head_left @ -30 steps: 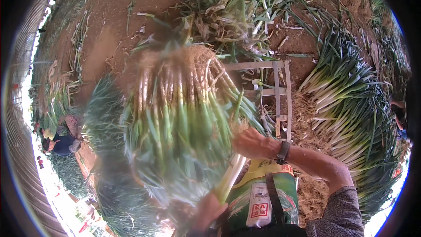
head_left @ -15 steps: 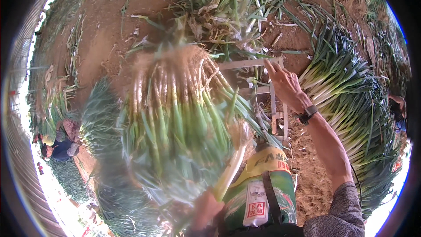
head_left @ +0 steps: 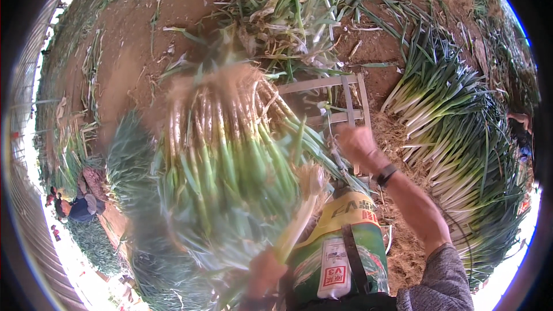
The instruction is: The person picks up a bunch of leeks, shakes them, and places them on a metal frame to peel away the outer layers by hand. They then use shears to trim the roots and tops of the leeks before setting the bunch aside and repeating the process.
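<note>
Just left of the frame's (head_left: pixel 317 84) far right corner, its rails run out of sight behind a broad bunch of green onions (head_left: pixel 213 144). They lie side by side, brown roots along the far edge and white and green stalks running toward me, the leaves at my end blurred. I can't see how much of the bunch the frame carries.

Near the bunch's right edge I have one thick green onion (head_left: pixel 296 216) in my left hand (head_left: pixel 266 270). My fingers are wrapped around its lower, greener part, and the pale stalk slants up and right, with its bushy root end away from me. My right hand (head_left: pixel 360 147) is by the frame's near right corner, beyond that root end and apart from it. It is smeared by motion, with the fingers looking curled; I can't tell whether they pinch anything. I have a dark watch (head_left: pixel 385 174) on that wrist and a grey sleeve (head_left: pixel 438 282) above it.

Across my lap is a green and yellow cover (head_left: pixel 371 242) with a dark strap (head_left: pixel 356 259) over it, and beside the strap a white packet (head_left: pixel 334 268) with red print. Past the frame's far edge is a heap of loose leaves (head_left: pixel 288 17). Off its right side, a long row of cleaned onions (head_left: pixel 449 155) lies on the brown soil. Far left, another person (head_left: pixel 83 208) is bent low beside more greens.
</note>
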A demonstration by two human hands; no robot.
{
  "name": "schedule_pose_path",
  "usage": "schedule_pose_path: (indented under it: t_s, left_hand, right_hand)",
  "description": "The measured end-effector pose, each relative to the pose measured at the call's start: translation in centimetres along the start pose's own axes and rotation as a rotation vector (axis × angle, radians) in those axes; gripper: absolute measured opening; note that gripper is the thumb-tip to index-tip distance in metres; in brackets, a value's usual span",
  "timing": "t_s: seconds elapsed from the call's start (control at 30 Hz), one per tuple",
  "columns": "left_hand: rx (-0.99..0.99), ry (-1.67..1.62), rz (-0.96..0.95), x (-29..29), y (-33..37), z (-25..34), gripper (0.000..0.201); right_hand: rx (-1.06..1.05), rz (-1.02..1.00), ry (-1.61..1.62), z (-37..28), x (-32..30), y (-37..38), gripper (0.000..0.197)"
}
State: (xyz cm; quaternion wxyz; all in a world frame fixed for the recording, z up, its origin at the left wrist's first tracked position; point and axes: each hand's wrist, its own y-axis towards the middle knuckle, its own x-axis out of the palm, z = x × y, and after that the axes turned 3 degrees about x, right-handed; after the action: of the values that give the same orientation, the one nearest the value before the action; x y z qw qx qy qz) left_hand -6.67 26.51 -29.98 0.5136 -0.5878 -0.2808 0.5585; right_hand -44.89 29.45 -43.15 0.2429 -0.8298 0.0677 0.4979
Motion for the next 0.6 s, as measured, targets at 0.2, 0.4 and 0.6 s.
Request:
schedule_pose_path:
  t_s: [0.2, 0.4, 0.6]
  left_hand:
    - [-0.041, 0.004, 0.033, -0.1, -0.3, -0.7, 0.056]
    - [0.001, 0.047, 0.005, 0.6, 1.2, 0.4, 0.055]
    - [0.048, 0.050, 0.057, -0.1, 0.8, 0.8, 0.050]
  right_hand:
    - [0.042, -0.512, 0.048, -4.6, -6.0, 1.1, 0.020]
    - [-0.442, -0.012, 0.460, -6.0, 1.5, -3.5, 0.012]
    - [-0.027, 0.164, -0.204, 4.7, -2.4, 0.3, 0.026]
